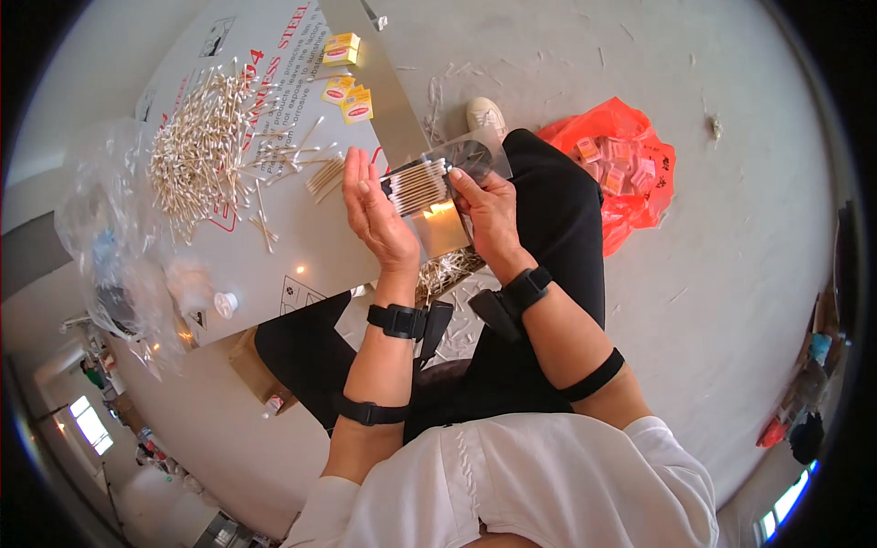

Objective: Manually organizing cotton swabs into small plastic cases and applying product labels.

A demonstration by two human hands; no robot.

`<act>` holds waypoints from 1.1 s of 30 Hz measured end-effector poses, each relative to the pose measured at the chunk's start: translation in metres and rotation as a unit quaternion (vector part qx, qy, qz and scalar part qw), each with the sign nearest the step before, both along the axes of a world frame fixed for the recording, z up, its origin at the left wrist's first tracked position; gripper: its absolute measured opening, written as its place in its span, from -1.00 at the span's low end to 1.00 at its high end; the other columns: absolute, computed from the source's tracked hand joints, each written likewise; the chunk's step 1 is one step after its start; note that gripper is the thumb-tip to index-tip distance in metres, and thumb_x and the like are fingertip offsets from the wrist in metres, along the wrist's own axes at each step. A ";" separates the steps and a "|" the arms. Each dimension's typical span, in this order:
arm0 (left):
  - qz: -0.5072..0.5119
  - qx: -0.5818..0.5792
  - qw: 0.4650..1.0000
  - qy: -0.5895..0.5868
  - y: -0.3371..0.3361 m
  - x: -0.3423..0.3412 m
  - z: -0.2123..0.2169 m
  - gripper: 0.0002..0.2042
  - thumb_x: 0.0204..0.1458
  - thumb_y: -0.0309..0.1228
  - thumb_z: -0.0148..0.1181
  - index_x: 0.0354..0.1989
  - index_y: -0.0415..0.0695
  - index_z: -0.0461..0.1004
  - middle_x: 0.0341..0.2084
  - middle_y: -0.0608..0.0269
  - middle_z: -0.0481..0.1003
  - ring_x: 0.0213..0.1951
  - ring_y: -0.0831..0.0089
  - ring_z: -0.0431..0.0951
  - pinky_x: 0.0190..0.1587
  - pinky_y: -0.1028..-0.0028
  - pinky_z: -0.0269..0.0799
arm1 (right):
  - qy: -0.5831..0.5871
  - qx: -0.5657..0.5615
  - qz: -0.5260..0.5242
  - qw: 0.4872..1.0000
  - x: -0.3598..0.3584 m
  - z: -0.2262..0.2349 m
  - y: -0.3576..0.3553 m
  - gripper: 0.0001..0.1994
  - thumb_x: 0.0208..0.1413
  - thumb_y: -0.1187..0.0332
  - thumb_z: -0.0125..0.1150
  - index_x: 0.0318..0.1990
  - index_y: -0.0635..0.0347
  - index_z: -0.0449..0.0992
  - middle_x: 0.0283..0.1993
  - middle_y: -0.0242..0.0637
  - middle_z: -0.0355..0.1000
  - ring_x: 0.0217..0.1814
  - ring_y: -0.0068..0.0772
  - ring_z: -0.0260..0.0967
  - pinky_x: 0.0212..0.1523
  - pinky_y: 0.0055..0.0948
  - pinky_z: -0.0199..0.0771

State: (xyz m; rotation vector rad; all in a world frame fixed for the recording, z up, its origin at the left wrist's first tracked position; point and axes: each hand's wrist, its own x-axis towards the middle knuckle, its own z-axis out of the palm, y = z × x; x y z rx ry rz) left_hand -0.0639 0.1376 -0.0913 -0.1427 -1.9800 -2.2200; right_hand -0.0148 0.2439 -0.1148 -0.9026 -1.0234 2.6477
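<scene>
My right hand (491,215) grips a clear plastic sheet or packet (484,151) at its edge, thumb on top. A neat row of cotton swabs (417,187) lies side by side at this packet, between my two hands. My left hand (376,219) is open, its fingers stretched upward and the palm turned toward the swab ends; whether it touches them I cannot tell. Below the row is a shiny, light-reflecting flat surface (443,230). A small bundle of swabs (326,178) rests on the table left of my left hand.
On the metal-sheeted table (301,219) lie a large heap of loose swabs (196,151), several small yellow boxes (347,99) and a clear plastic bag (114,228). Beneath my hands, a box of swabs (448,272) shows partly. A red bag (630,215) with small packs stands on the floor.
</scene>
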 end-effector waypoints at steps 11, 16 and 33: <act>0.003 -0.026 1.000 0.002 0.001 0.004 -0.003 -0.43 0.35 -0.12 -0.20 0.33 -0.37 0.08 0.33 -0.09 0.13 0.37 0.12 0.11 0.42 0.16 -0.07 | 0.020 0.016 0.019 0.999 0.002 0.004 0.000 -0.81 0.01 0.67 0.29 -0.19 0.30 0.61 -0.24 -0.36 0.59 -0.27 -0.60 0.47 -0.19 -0.58 0.47; -0.021 -0.023 1.000 -0.002 0.005 0.004 -0.001 -0.43 0.35 -0.11 -0.20 0.33 -0.36 0.08 0.33 -0.11 0.12 0.37 0.11 0.10 0.41 0.15 -0.07 | 0.020 -0.005 0.015 1.000 0.003 0.005 0.001 -0.82 0.01 0.66 0.27 -0.21 0.30 0.61 -0.26 -0.37 0.59 -0.29 -0.61 0.46 -0.22 -0.57 0.47; -0.066 -0.252 0.961 0.095 -0.010 -0.003 0.004 -0.68 0.19 -0.42 0.06 0.10 -0.23 0.40 0.12 0.05 0.39 0.19 0.17 0.34 0.25 0.27 0.20 | 0.023 0.054 0.029 0.998 -0.002 0.008 0.002 -0.85 -0.05 0.64 0.31 -0.28 0.29 0.61 -0.32 -0.39 0.58 -0.31 -0.59 0.47 -0.23 -0.56 0.46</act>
